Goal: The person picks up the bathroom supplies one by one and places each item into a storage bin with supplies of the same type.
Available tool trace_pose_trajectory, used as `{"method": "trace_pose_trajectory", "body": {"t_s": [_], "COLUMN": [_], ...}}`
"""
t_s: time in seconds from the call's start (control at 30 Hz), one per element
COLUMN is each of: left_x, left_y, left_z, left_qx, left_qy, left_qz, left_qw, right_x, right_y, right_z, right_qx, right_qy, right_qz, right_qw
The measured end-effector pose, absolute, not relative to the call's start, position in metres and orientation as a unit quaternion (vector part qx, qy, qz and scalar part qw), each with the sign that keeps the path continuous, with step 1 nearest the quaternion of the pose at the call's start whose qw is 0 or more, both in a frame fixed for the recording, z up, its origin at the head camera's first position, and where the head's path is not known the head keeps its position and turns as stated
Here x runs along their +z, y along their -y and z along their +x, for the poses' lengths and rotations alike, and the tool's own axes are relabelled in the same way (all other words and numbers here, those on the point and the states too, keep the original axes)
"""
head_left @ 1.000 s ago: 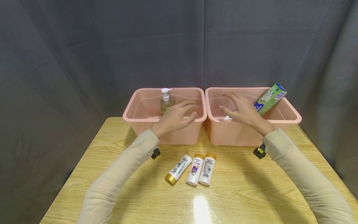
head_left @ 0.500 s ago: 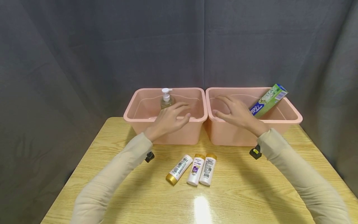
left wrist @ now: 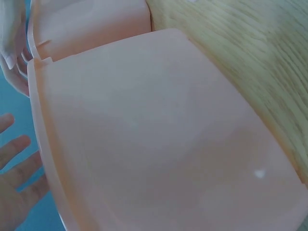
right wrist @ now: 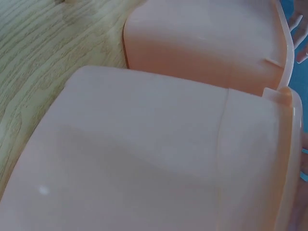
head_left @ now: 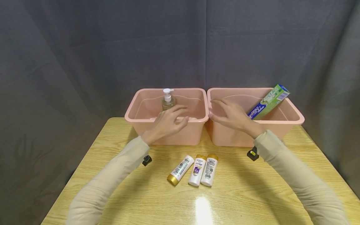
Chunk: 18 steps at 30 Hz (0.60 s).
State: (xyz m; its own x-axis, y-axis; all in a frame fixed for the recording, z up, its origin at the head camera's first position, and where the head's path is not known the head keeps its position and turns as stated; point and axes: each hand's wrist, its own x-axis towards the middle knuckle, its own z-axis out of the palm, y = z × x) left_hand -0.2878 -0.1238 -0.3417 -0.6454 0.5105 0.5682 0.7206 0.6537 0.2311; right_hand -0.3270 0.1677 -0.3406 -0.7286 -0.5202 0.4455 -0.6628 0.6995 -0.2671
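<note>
My left hand (head_left: 168,122) hovers over the front rim of the left pink bin (head_left: 180,134), fingers loosely bent and holding nothing. A pump bottle (head_left: 168,101) with a white top stands in that bin, partly behind the hand. Over the front of the right pink bin (head_left: 227,136) is my right hand (head_left: 230,115), also holding nothing, its fingers reaching toward where the bins meet. A long green and blue carton (head_left: 268,103) leans inside this bin, its lower end hidden. The left wrist view shows spread fingers (left wrist: 21,168) beyond the bin's rim.
On the wooden table (head_left: 239,193), in front of the bins, lie three white bottles with gold caps: a slanted bottle (head_left: 181,168), a middle bottle (head_left: 197,170) and a right bottle (head_left: 209,170). A dark grey curtain (head_left: 112,47) hangs behind the bins.
Both hands have shifted left and slightly back toward the person. More of the carton shows beside the right hand. The bins and bottles look unmoved.
</note>
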Motion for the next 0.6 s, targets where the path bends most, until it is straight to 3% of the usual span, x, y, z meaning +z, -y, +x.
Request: {"method": "trace_pose_trajectory", "body": {"t_s": [0.6], "left_x": [-0.343], "left_y": [0.136], "left_z": [-0.271], "left_qx": [-0.251], "left_qy": [0.868], "left_qz": [-0.364], "left_qw": [0.224], "right_x": [-0.344], "right_y": [-0.153], "right_z": [-0.329], "right_qx": [0.169], "right_qy": [0.917], "right_qz": [0.334], "right_qw": [0.134]}}
